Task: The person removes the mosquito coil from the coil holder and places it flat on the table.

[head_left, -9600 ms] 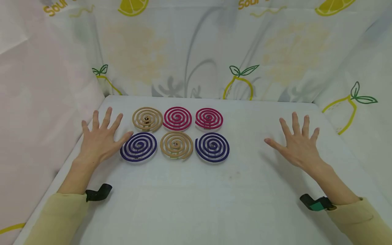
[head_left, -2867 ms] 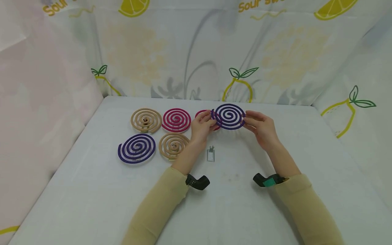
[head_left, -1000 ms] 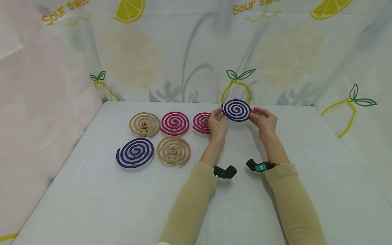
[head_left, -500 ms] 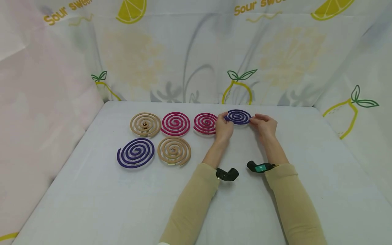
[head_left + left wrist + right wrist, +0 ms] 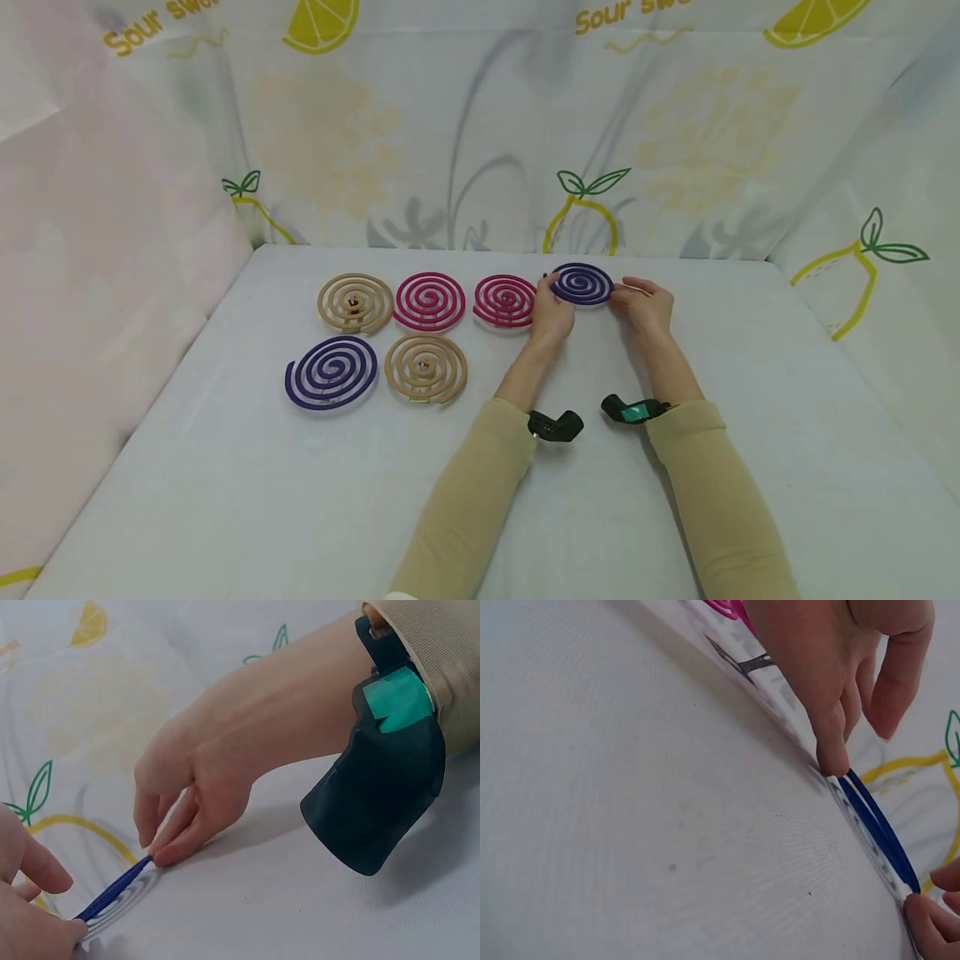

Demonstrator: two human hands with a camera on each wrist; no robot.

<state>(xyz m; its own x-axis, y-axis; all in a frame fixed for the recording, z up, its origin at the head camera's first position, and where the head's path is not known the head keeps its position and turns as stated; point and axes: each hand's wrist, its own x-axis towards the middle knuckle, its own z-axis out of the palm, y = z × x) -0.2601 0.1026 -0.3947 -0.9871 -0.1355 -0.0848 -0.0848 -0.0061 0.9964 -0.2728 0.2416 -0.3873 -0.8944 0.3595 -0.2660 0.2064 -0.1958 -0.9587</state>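
A dark blue-purple mosquito coil (image 5: 581,284) is held between both hands, low over the white table at the back, right of a pink coil (image 5: 505,301). My left hand (image 5: 552,315) pinches its left edge; my right hand (image 5: 648,308) pinches the right edge. The left wrist view shows the coil (image 5: 112,890) edge-on and slightly tilted, with the right hand's (image 5: 199,799) fingertips at its far end. The right wrist view has the left hand (image 5: 817,675) above and the right hand (image 5: 934,922) at lower right, both gripping the coil (image 5: 881,832).
Left of the hands, a tan coil (image 5: 356,303) and another pink coil (image 5: 429,301) lie in the back row. A purple coil (image 5: 332,372) and a tan coil (image 5: 425,367) lie in front. A small metal stand (image 5: 739,664) appears near the pink coil. A lemon-print curtain (image 5: 465,125) hangs behind.
Both hands went from spread flat at the sides to gripping the front-right purple coil. It was lifted, carried back and right, then lowered near the table; it barely moved in the last half second.
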